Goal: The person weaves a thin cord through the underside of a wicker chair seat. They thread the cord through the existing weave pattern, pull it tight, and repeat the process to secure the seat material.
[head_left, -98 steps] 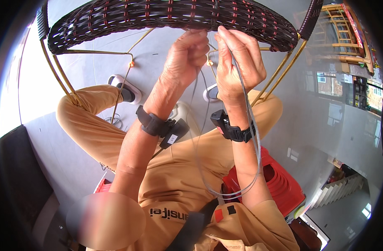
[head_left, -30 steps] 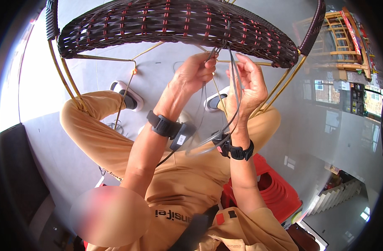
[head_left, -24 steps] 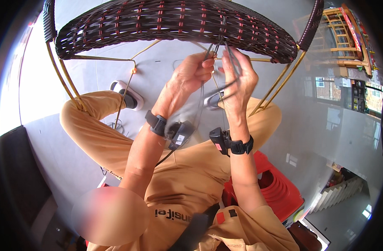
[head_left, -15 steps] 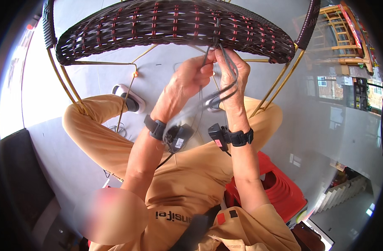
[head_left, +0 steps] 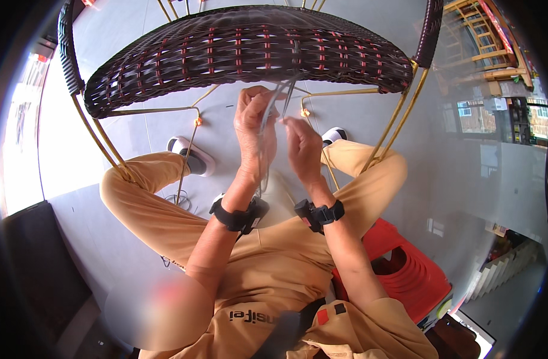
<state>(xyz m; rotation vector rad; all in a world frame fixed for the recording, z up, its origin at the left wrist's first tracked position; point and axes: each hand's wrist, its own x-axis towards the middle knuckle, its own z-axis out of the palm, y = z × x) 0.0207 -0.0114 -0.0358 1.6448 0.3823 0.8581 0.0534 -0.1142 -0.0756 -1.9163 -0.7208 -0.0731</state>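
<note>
A dark brown wicker panel (head_left: 226,51) with red strands curves across the front of a gold metal chair frame (head_left: 399,119). Thin grey strands (head_left: 289,96) hang from its lower edge, right of the middle. My left hand (head_left: 253,128) is just below that edge, fingers curled round the grey strands, which blur down past the palm. To its right and slightly lower, my right hand (head_left: 305,146) is closed, thumb and fingertips pinched at the end of a strand. Both hands are apart from the wicker.
Chair legs (head_left: 187,164) stand between my bent knees, with orange ties at their joints. A red plastic stool (head_left: 411,278) is at my right hip. Wooden frames (head_left: 495,48) stand at the far right. A loose coil of strand (head_left: 179,200) lies on the grey floor.
Both hands have come down from the wicker edge and moved apart, the left turning upright. The strands now run between the edge and the hands. The chair appears slightly lower in view.
</note>
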